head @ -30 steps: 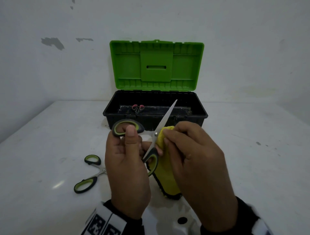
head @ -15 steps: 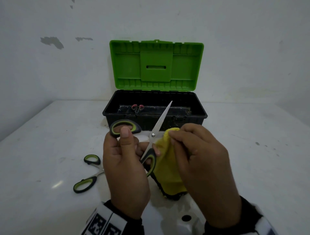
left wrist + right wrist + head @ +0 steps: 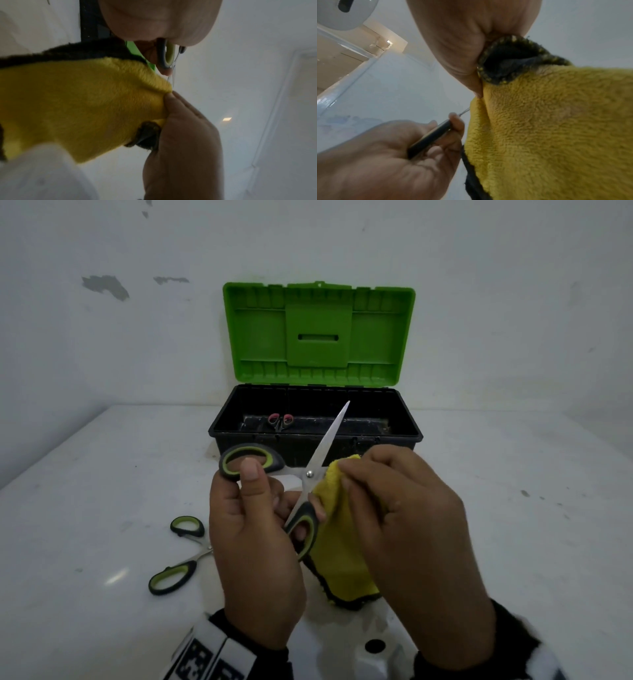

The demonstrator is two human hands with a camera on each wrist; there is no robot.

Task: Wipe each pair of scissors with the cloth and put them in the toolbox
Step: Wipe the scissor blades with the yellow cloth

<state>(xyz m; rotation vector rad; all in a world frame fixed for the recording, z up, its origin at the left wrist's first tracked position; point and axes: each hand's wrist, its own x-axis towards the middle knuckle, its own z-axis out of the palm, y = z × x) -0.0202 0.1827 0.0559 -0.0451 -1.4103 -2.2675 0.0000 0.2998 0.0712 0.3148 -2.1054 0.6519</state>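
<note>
A: What had changed since a second earlier?

B: The open scissors (image 3: 310,474) had shifted slightly left and tipped more upright, and the right hand (image 3: 404,529) had moved up along the cloth (image 3: 337,546) toward the pivot.

A: State of the hands?

B: The left hand (image 3: 253,546) gripped the scissors by the handles, thumb against the upper loop and fingers curled round the lower one. The right hand pinched the yellow cloth, folded over one blade; that blade was hidden inside the fold. The other blade pointed up toward the toolbox (image 3: 407,436).

A: Count of scissors?

B: Three pairs. One was held above the table (image 3: 513,508), just in front of the toolbox. One green-and-black pair (image 3: 180,556) lay open on the table to the left of the left hand. One small pair with pink handles (image 3: 281,421) lay inside the toolbox.

A: Toolboxes and cloths?

B: One of each. The toolbox was black, and its green lid (image 3: 318,335) stood open and upright.
</note>
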